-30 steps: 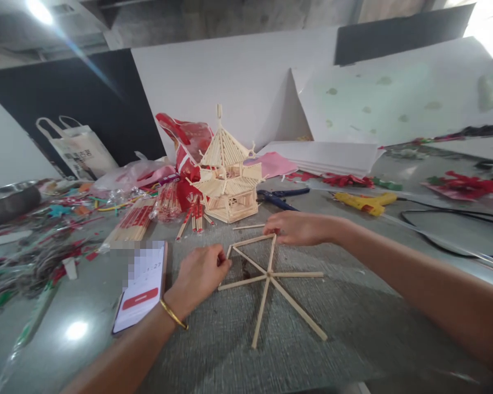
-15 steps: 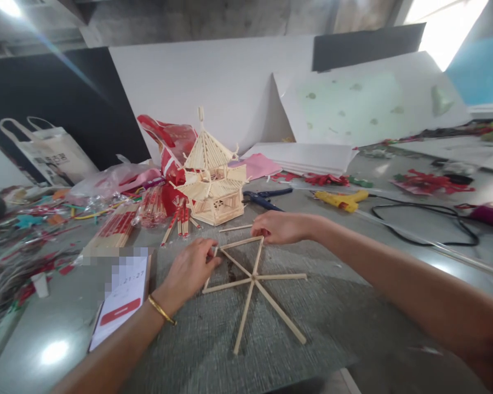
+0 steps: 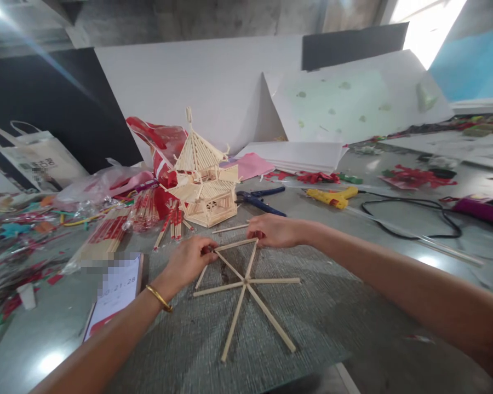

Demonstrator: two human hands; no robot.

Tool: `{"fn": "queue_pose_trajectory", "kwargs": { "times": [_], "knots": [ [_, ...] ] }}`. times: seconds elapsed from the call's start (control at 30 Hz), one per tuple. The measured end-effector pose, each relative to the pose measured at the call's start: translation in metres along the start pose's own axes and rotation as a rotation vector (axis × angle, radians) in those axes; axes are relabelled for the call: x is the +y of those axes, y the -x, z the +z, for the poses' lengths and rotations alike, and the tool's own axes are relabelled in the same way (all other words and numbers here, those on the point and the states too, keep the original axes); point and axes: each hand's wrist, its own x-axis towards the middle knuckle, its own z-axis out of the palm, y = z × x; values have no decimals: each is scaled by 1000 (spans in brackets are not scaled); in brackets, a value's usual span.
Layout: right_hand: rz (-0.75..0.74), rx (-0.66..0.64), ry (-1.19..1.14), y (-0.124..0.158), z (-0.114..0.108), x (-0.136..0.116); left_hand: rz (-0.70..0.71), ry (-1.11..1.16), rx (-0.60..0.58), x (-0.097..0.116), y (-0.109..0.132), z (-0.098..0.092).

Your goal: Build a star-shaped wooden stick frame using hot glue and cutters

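Observation:
A flat star of wooden sticks (image 3: 246, 284) lies on a grey woven mat (image 3: 312, 328), its spokes meeting at one hub. A cross stick (image 3: 235, 244) joins two far spoke tips. My left hand (image 3: 187, 261), with a gold bangle at the wrist, pinches the left end of that cross stick. My right hand (image 3: 273, 231) is closed on its right end at the spoke tip. Just behind stands a small stick-built pagoda model (image 3: 203, 178). A loose stick (image 3: 230, 229) lies between the pagoda and my hands.
A phone (image 3: 113, 293) lies left of the mat. Packs of chopsticks (image 3: 107, 238) and coloured scraps cover the left side. Blue-handled pliers (image 3: 258, 198), a yellow glue gun (image 3: 331, 197) with black cord and white boards (image 3: 304, 156) lie behind.
The view has swung right. My left hand moved up from the short left stick to the left end of the cross stick. My right hand kept its hold.

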Motion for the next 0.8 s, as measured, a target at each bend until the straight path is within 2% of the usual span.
{"fn": "queue_pose_trajectory", "kwargs": {
  "times": [0.57, 0.8],
  "knots": [
    [-63, 31, -44, 9, 1, 1, -12, -18, -76, 10, -1, -11],
    [-8, 87, -28, 21, -5, 5, -22, -116, -6, 14, 9, -17]
  ]
}}
